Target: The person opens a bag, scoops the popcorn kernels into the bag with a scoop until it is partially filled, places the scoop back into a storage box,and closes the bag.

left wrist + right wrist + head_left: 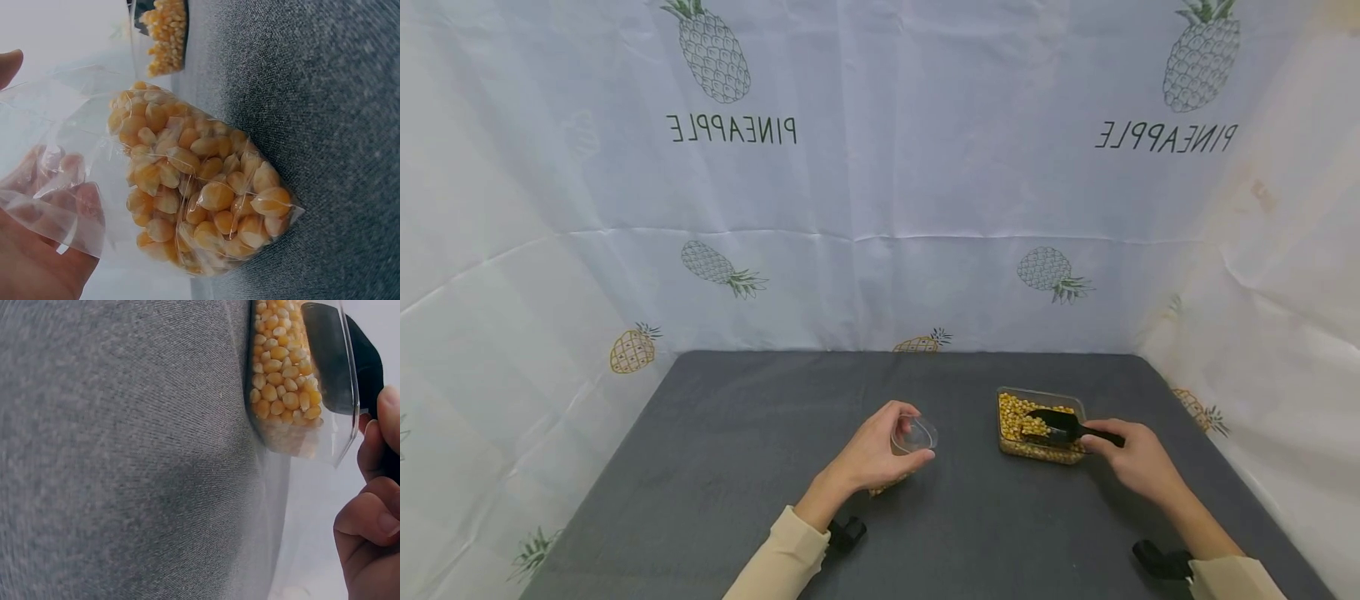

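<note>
A clear plastic bag [206, 194], its lower part filled with yellow corn kernels, stands on the dark cloth. My left hand [876, 450] holds the bag at its top, thumb and fingers spread around the round mouth. From the head view, that hand covers most of the kernels in it. To the right, a clear rectangular container [1006, 450] holds more corn kernels [284, 381]. My right hand [1138, 467] grips the handle of a black scoop [1062, 422], whose blade is over the container with kernels on it.
Dark grey cloth [715, 467] covers the table. White curtains [880, 183] printed with pineapples hang behind it and along both sides. Black straps with small devices [847, 533] sit at both wrists.
</note>
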Available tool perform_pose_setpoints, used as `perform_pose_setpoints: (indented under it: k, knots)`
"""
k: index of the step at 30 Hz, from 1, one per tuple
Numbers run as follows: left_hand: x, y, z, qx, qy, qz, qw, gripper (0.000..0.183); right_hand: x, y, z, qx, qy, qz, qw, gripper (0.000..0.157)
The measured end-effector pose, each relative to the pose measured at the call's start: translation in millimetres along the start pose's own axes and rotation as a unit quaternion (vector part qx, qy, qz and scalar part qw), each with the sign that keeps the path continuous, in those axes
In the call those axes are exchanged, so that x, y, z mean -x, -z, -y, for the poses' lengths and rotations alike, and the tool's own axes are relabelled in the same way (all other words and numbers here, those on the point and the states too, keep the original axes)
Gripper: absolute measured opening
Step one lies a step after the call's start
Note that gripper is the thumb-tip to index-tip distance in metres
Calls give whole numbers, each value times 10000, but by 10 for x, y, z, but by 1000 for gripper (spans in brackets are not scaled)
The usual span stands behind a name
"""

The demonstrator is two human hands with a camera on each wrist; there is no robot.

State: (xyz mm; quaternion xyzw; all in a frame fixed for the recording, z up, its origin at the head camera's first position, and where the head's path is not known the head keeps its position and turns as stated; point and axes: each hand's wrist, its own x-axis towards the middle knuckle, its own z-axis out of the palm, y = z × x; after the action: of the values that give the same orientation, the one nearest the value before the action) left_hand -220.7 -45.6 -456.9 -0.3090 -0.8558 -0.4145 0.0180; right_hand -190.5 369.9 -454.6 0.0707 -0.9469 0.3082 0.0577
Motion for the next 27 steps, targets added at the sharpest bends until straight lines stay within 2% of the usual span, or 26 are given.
perform_pose_setpoints:
  k: [11, 27]
  knots:
    - [0, -8, 3, -6, -27, 15, 10000, 55, 21, 32, 45, -192, 57, -174, 9996, 39]
    - [-11, -11, 13, 2, -106, 16, 9999, 56, -47, 130, 364, -157, 551, -424, 9975, 32]
